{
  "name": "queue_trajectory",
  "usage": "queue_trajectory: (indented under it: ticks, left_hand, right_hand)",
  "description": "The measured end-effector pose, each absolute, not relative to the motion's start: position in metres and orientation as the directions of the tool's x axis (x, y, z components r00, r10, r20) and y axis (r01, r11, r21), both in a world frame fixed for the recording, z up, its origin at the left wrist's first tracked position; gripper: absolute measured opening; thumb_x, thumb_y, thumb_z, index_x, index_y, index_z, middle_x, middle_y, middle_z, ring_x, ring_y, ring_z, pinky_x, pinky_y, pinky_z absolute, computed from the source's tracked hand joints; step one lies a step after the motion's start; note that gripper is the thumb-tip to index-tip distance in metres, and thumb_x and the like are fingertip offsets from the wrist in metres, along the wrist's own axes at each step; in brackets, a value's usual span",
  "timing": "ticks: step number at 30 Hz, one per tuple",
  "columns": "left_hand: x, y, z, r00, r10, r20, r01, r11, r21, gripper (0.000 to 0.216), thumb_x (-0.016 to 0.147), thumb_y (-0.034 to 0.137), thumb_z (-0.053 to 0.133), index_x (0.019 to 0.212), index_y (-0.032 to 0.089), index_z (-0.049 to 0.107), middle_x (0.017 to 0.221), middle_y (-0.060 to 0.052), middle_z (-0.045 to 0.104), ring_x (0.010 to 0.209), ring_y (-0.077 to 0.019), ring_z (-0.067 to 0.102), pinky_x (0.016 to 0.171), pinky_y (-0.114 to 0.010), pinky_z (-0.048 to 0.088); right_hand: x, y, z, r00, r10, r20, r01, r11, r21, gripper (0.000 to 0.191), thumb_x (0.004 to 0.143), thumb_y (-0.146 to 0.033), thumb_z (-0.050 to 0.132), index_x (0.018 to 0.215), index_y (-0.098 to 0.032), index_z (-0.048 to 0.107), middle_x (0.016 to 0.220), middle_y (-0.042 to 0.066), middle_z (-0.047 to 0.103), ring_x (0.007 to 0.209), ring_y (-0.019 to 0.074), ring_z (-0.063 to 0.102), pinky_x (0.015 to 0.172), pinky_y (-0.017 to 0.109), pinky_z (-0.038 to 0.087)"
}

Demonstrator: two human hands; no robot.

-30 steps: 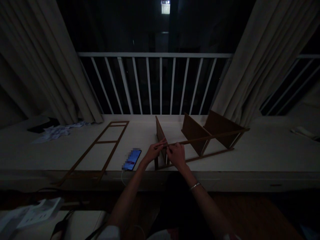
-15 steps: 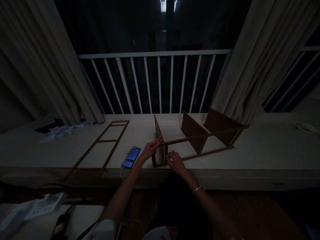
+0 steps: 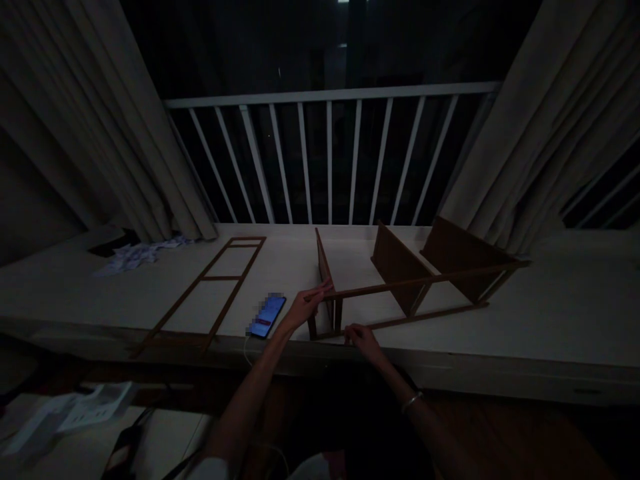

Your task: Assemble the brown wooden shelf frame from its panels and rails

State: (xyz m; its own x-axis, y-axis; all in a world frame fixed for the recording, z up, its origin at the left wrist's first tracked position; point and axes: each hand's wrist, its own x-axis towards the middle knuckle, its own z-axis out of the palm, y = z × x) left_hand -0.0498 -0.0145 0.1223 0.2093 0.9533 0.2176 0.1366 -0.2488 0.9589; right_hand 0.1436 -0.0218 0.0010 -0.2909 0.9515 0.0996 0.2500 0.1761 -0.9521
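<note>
Shelf unit [image 3: 403, 270]: brown, on its side on white ledge [image 3: 500, 333], 4 o'clock from view centre; three boards [image 3: 463, 257] set between rails.
Left hand [image 3: 303, 310]: 6 o'clock, thumb and fingers clamped on left end of upper rail [image 3: 380, 289].
Right hand [image 3: 363, 340]: 5 o'clock, fingers curled, by lower rail [image 3: 395, 323]; contact, contents unclear.
Ladder-like frame [image 3: 221, 278]: 8 o'clock, near end overhanging ledge.
Phone [image 3: 269, 317]: 7 o'clock, lit.
Slotted white tray [image 3: 95, 410]: far 8 o'clock, contents too dark.

Single head-worn view, looking forward and down from the near side of the ledge [image 3: 450, 335] to the railing [image 3: 330, 96] beyond; left hand [image 3: 303, 309] and right hand [image 3: 365, 341] lie close, below centre.
</note>
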Motion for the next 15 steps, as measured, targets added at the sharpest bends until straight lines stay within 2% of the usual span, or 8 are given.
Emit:
queue_trajectory:
  ticks: [4, 7, 9, 12, 15]
  left_hand:
    - [-0.05, -0.013, 0.121, 0.159, 0.967, 0.197, 0.113, -0.216, 0.97, 0.041, 0.075, 0.043, 0.044, 0.11, 0.024, 0.053, 0.132, -0.007, 0.032, 0.045, -0.0019, 0.039, 0.039, -0.019, 0.032]
    - [-0.053, -0.012, 0.108, 0.03, 0.969, 0.246, 0.054, -0.248, 0.967, 0.051, 0.073, 0.046, 0.045, 0.119, 0.024, 0.043, 0.131, -0.009, 0.034, 0.05, -0.0039, 0.045, 0.044, -0.02, 0.037]
    - [-0.058, -0.012, 0.09, -0.079, 0.954, 0.289, 0.008, -0.289, 0.957, 0.058, 0.073, 0.05, 0.042, 0.123, 0.021, 0.037, 0.129, -0.01, 0.037, 0.058, -0.0078, 0.052, 0.054, -0.022, 0.042]
    - [-0.064, -0.013, 0.05, -0.234, 0.934, 0.269, -0.005, -0.278, 0.961, 0.058, 0.074, 0.054, 0.038, 0.119, 0.017, 0.041, 0.122, -0.01, 0.045, 0.087, -0.0172, 0.054, 0.074, -0.027, 0.042]
    - [-0.068, -0.015, 0.002, -0.309, 0.94, 0.146, -0.085, -0.18, 0.98, 0.052, 0.076, 0.052, 0.034, 0.108, 0.014, 0.048, 0.106, -0.01, 0.056, 0.092, -0.0193, 0.053, 0.08, -0.031, 0.04]
  right_hand:
    - [0.122, -0.017, -0.036, -0.295, 0.953, -0.068, 0.222, -0.001, -0.975, 0.04, 0.07, -0.05, 0.046, 0.054, -0.015, 0.056, 0.048, -0.002, 0.052, 0.049, 0.0098, 0.044, 0.049, 0.02, 0.031]
    - [0.108, -0.022, -0.062, -0.306, 0.937, -0.17, 0.135, -0.134, -0.982, 0.042, 0.066, -0.054, 0.048, 0.056, -0.015, 0.057, 0.049, -0.001, 0.054, 0.046, 0.0087, 0.044, 0.047, 0.02, 0.031]
    - [0.104, -0.028, -0.077, -0.313, 0.912, -0.264, 0.076, -0.253, -0.964, 0.043, 0.063, -0.057, 0.051, 0.059, -0.015, 0.058, 0.049, -0.001, 0.055, 0.044, 0.0084, 0.044, 0.045, 0.02, 0.031]
    - [0.103, -0.038, -0.096, -0.328, 0.863, -0.383, 0.022, -0.399, -0.917, 0.046, 0.057, -0.059, 0.055, 0.057, -0.014, 0.058, 0.047, 0.0, 0.054, 0.04, 0.008, 0.043, 0.044, 0.021, 0.03]
    - [0.104, -0.049, -0.108, -0.31, 0.854, -0.418, -0.046, -0.452, -0.891, 0.046, 0.054, -0.059, 0.059, 0.055, -0.013, 0.059, 0.047, 0.001, 0.054, 0.041, 0.008, 0.043, 0.044, 0.022, 0.03]
